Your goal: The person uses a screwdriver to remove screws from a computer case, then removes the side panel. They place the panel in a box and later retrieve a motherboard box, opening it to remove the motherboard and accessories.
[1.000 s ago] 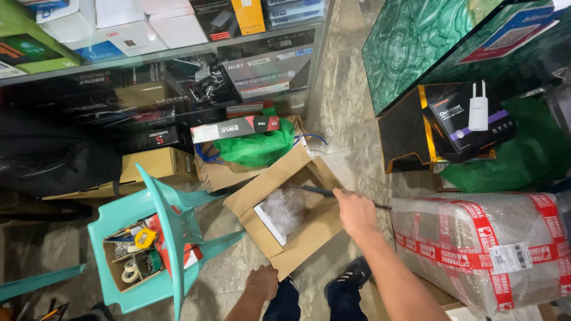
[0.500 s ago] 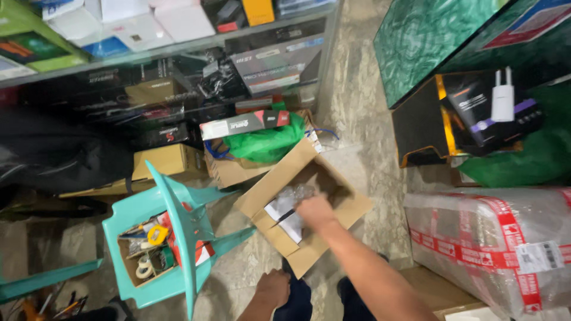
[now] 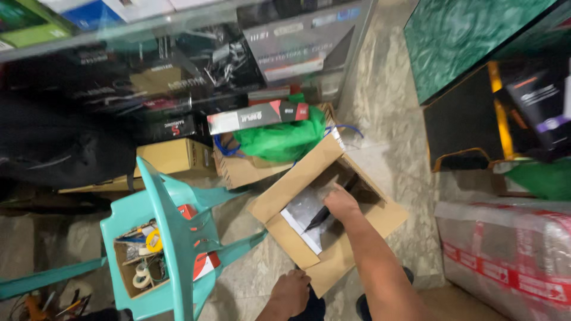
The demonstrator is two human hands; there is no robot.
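— Shelving (image 3: 178, 53) full of boxed goods fills the space far ahead of both hands, right?

— Yes, and below it, off to the left of the left hand, a teal plastic chair (image 3: 172, 238) lies tipped over, with a small box of tape rolls and tools (image 3: 140, 267) inside its frame.

— What is the right hand doing?

— The right hand (image 3: 340, 203) reaches down into an open cardboard box (image 3: 333, 261) on the stone floor (image 3: 392, 119). Its fingers are curled around a dark, thin tool (image 3: 321, 217), seemingly a blade or pen, with the tip resting on a silvery plastic bag (image 3: 300, 214) that lies inside the box, directly under that hand.

— And the left?

— The left hand (image 3: 292, 289) rests near the box's closest flap, loosely curled; I cannot tell whether it grips anything.

— How far along does it look?

— The flaps are already folded open and the bag is exposed, but the bag sits in the box and looks unopened. I judge the unpacking is begun, not finished.

— Anything just beyond the right hand?

— A second carton holding a green bag (image 3: 285, 139), with a long flat box (image 3: 259, 117) lying on top.
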